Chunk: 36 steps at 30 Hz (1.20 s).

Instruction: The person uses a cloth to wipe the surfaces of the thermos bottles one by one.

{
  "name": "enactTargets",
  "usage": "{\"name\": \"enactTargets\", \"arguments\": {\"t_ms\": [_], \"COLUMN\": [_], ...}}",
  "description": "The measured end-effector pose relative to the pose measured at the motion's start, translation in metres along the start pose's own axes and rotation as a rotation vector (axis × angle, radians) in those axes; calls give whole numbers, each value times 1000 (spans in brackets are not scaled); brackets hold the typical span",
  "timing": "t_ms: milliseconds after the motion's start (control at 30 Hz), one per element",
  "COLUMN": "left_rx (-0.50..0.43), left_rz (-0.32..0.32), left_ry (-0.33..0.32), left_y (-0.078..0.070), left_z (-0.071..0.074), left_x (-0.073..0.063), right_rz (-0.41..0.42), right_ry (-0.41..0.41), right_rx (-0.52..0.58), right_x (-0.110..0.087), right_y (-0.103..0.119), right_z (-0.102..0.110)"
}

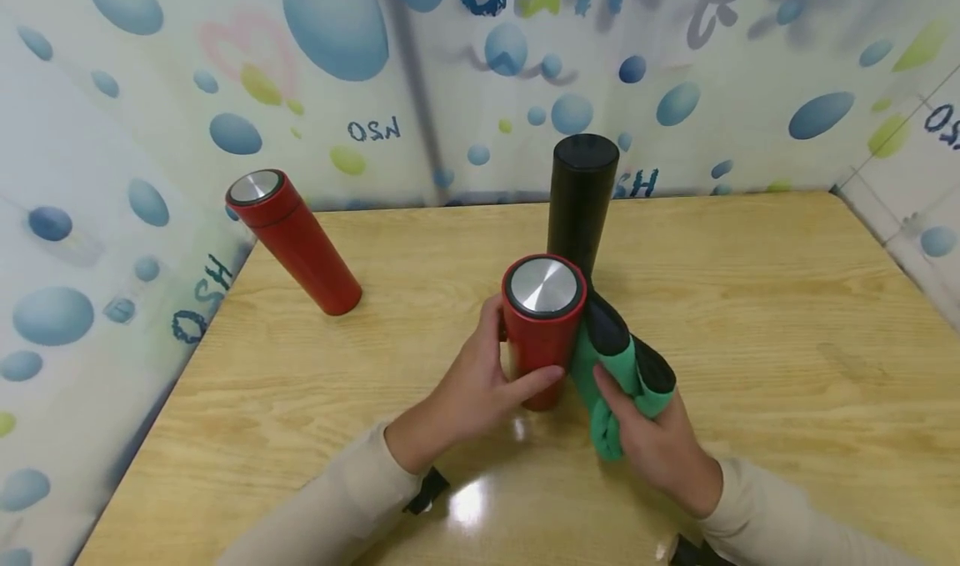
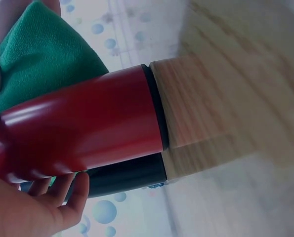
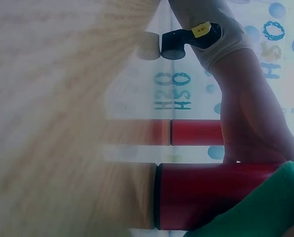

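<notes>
A red thermos bottle [image 1: 536, 349] with a shiny silver lid top stands upright near the middle of the table. Around its left and near side curl the thumb and fingers of my left hand [image 1: 476, 387]. My right hand [image 1: 663, 445] grips a folded green cloth [image 1: 587, 362] with dark end parts, held up against the bottle's right side. In the left wrist view the cloth [image 2: 53, 54] overlaps the upper edge of the red bottle [image 2: 87, 126], and the bottle's black base ring meets the wood. The right wrist view shows the cloth [image 3: 265, 207] partly covering the bottle [image 3: 211, 192].
Directly behind the held bottle stands a tall black bottle [image 1: 583, 203], its lower part hidden. A second red thermos bottle [image 1: 300, 245] stands at the back left of the wooden table [image 1: 787, 324]. A patterned wall covering [image 1: 450, 74] rises behind the table's back edge.
</notes>
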State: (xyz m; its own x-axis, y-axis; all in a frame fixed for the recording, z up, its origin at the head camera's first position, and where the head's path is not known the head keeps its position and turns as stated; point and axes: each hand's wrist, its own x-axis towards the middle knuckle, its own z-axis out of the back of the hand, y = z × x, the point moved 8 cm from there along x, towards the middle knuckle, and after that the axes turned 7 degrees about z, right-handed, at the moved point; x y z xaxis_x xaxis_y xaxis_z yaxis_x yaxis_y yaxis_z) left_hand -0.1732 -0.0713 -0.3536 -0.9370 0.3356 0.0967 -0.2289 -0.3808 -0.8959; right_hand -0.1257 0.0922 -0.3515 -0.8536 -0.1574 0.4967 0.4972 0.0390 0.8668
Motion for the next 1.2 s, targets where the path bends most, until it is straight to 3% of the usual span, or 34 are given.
{"name": "enactTargets", "arguments": {"t_ms": [167, 333, 467, 633, 767, 867, 1033, 1200], "left_rx": [0, -16, -76, -110, -64, 56, 415, 734], "left_rz": [-6, -67, -89, -70, -113, -165, -233, -242], "left_ry": [-30, -64, -49, -50, -134, -219, -361, -432], "left_y": [-2, -6, -6, -2, -8, -16, -33, -44], "left_z": [2, 7, 6, 5, 14, 22, 36, 44], "left_x": [1, 4, 6, 2, 1, -2, -9, -10], "right_rz": [-98, -183, -236, -247, -215, -184, -150, -65], "right_ry": [59, 110, 127, 106, 84, 37, -95, -116], "right_rx": [-80, -136, -167, -176, -110, -68, -39, 51], "right_x": [-1, 0, -2, -5, -4, -3, -3, 2], "right_y": [-5, -14, -20, -23, -21, -19, -17, -11], "right_z": [-3, -8, -11, -8, -6, -2, 9, 10]}}
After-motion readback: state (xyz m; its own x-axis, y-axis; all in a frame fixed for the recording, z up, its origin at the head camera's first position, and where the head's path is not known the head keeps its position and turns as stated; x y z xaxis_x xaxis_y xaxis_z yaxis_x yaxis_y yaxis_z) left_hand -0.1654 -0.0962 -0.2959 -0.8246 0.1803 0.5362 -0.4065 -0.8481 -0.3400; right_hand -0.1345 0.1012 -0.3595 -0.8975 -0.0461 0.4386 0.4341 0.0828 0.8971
